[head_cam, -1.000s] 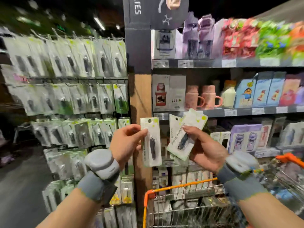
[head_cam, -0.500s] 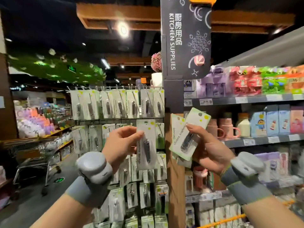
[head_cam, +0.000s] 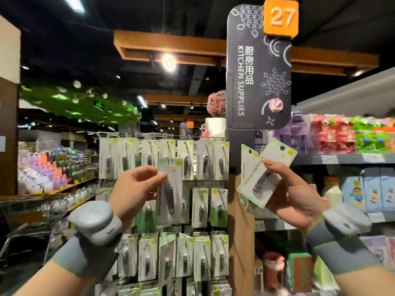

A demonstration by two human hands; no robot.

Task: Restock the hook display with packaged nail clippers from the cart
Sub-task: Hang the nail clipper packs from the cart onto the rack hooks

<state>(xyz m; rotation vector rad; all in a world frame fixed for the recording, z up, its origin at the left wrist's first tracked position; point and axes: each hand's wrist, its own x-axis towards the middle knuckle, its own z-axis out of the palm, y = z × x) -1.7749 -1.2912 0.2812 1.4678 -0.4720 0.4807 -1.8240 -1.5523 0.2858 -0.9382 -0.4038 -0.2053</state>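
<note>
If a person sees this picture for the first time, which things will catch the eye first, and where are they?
In the centre, the left hand pinches one packaged nail clipper in front of the hook display. To the right, the right hand holds a small fan of packs beside the wooden post. Above them hangs a dark sign reading KITCHEN SUPPLIES with an orange 27.
</note>
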